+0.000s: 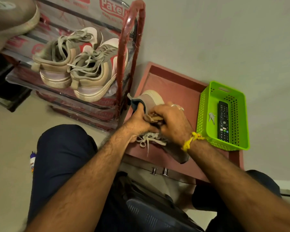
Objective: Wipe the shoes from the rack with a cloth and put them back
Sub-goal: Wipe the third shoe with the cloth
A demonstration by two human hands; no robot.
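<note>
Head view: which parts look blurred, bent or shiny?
Head view: the grey shoe at top left is blurred; the red metal rack frame curves from wide-angle distortion, and its clear plastic wrap shows glare; the green plastic basket and black remote stay sharp.

shoes [84,67] – 4 | basket [206,104] – 1 | remote [223,120] – 1 | hands [172,121] – 2

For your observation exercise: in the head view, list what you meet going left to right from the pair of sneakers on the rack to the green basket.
Pair of sneakers → red rack post → shoe being wiped → keys → remote control, both in the green basket.
</note>
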